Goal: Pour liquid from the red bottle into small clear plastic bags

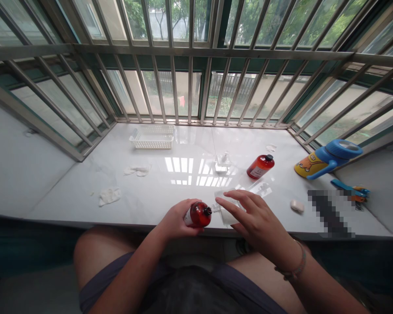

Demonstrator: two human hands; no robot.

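Note:
My left hand (188, 220) is wrapped around a red bottle with a pale label (199, 214). The bottle's uncapped dark neck points right. Just beside that neck is the narrow mouth of a clear, square-sided bottle (229, 216), tilted towards it; whether the two mouths touch I cannot tell. My right hand (252, 213) grips this clear bottle, thumb below and fingers over it, hiding part of it. Beyond my hands stand a second red bottle with a black cap (260, 167) and a small clear square bottle with a stopper (223, 162).
A white perforated basket (152, 138) sits at the back left. Crumpled white tissues (109, 196) lie on the left of the glossy white counter (68, 200). On the right are a blue and yellow flask (327, 159), a white earbud-type case (297, 206) and a blurred-out dark object (330, 213). Metal bars line the window.

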